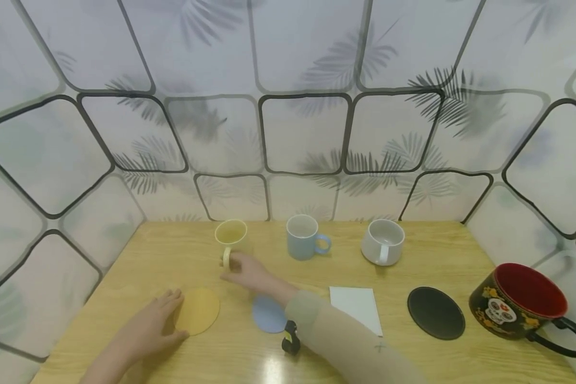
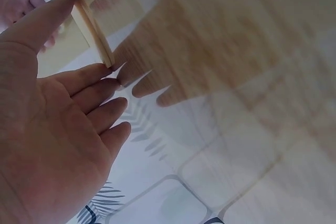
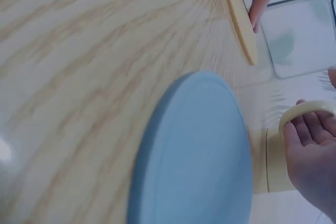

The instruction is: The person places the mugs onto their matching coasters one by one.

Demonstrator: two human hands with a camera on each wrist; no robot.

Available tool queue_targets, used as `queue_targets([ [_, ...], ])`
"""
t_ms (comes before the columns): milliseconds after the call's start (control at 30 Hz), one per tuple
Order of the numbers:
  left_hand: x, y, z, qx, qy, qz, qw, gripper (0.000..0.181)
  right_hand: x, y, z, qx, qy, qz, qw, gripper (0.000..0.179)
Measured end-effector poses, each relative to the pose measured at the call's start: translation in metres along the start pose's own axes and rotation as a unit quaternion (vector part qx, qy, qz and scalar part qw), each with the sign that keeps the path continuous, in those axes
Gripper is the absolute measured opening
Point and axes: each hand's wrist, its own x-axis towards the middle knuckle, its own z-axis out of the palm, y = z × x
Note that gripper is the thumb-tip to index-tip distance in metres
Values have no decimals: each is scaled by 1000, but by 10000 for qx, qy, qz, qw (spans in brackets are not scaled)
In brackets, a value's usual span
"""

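Note:
A pale yellow mug stands near the back of the table, its handle facing forward. My right hand holds that handle, with fingers passing through the loop in the right wrist view. At the front left, my left hand rests beside a round yellow coaster. The left wrist view shows its thumb and index fingertip touching the coaster's edge, the fingers nearly straight. A round blue coaster lies under my right forearm, partly hidden by it; it looms large in the right wrist view.
A blue mug and a white mug stand along the back. A white square coaster, partly covered by my sleeve, and a black round coaster lie nearer. A black skull-patterned mug stands far right. Patterned walls enclose the table.

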Motion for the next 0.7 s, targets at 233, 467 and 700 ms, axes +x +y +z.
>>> queue_targets([
  [233,0,1,1,54,22,34,10000,86,5,5,1,942,-24,-34,9955,35],
  [467,0,1,-1,84,6,9,10000,86,9,6,0,1145,112,-152,9932,24],
  [700,0,0,1,91,44,38,9999,86,15,8,3,1204,538,10,9913,19],
])
